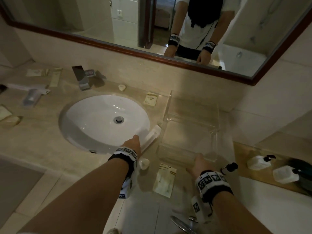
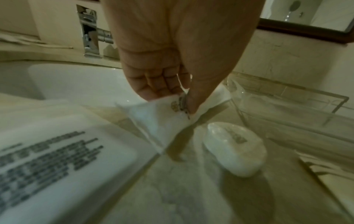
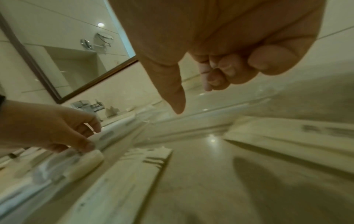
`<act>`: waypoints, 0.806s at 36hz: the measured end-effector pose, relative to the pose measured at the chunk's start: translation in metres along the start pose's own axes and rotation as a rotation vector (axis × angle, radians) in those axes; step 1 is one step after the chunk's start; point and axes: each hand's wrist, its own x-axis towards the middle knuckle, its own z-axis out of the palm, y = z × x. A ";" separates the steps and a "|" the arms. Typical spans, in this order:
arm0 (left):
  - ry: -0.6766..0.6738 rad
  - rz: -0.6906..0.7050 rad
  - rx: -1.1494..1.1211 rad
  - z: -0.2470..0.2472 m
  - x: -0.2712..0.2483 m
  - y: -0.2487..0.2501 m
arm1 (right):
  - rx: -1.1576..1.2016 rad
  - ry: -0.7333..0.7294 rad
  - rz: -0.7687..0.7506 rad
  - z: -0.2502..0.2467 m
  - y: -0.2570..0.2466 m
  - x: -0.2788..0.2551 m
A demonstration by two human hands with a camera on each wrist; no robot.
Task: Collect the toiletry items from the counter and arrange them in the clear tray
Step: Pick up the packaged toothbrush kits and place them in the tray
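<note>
Nearest the head camera, two bare forearms with marker-patterned wristbands are stretched over the stone counter (image 1: pixel 42 141). The left hand (image 1: pixel 132 144) is seen at the sink's (image 1: pixel 94 119) five o'clock edge; in the left wrist view a long white sachet (image 2: pixel 168 119) with a small gold emblem is pinched between its thumb and curled fingers (image 2: pixel 153 84). The sachet's far end is pointed toward one o'clock, just beside the near-left corner of the clear tray (image 1: pixel 214 132). The right hand (image 1: pixel 199 163) is placed at the tray's six o'clock side; its fingers are loosely curled and its thumb is extended downward, and nothing is gripped, though whether the tray's near wall is touched cannot be told.

The tray is seen at three o'clock of the sink. A small wrapped soap (image 1: pixel 144 163) lies just right of the left wrist, and a flat cream packet (image 1: pixel 164 181) is laid at the tray's seven o'clock. A second cream packet (image 1: pixel 150 98) rests at the sink's one o'clock, and a small pale soap (image 1: pixel 121 87) at twelve. At the sink's ten o'clock, beyond the faucet (image 1: pixel 82 78), more packets and a tube (image 1: pixel 31 98) are scattered. At the far right, two white pump bottles (image 1: pixel 258 162) are set on a lower ledge.
</note>
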 end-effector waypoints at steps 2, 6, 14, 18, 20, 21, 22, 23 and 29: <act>0.014 -0.011 -0.033 0.003 -0.001 -0.002 | 0.044 0.005 -0.064 0.001 -0.009 -0.002; 0.023 -0.038 -0.105 -0.014 -0.001 -0.004 | 0.064 -0.027 -0.168 -0.008 -0.031 -0.006; 0.124 0.070 -0.423 -0.074 -0.034 -0.019 | 0.406 -0.127 -0.505 -0.015 -0.114 -0.032; 0.146 0.156 -0.520 -0.096 -0.051 -0.035 | 0.697 -0.279 -0.525 -0.020 -0.170 -0.048; 0.185 0.159 -0.586 -0.106 -0.059 -0.049 | 0.790 -0.367 -0.522 -0.018 -0.195 -0.052; 0.200 0.141 -0.636 -0.112 -0.063 -0.058 | 0.805 -0.388 -0.527 -0.017 -0.207 -0.053; 0.217 0.117 -0.688 -0.117 -0.064 -0.067 | 0.800 -0.397 -0.533 -0.016 -0.219 -0.055; 0.219 0.085 -0.732 -0.122 -0.065 -0.077 | 0.787 -0.395 -0.544 -0.015 -0.231 -0.056; 0.075 0.024 -0.793 -0.147 -0.060 -0.134 | 0.683 -0.379 -0.640 -0.002 -0.299 -0.061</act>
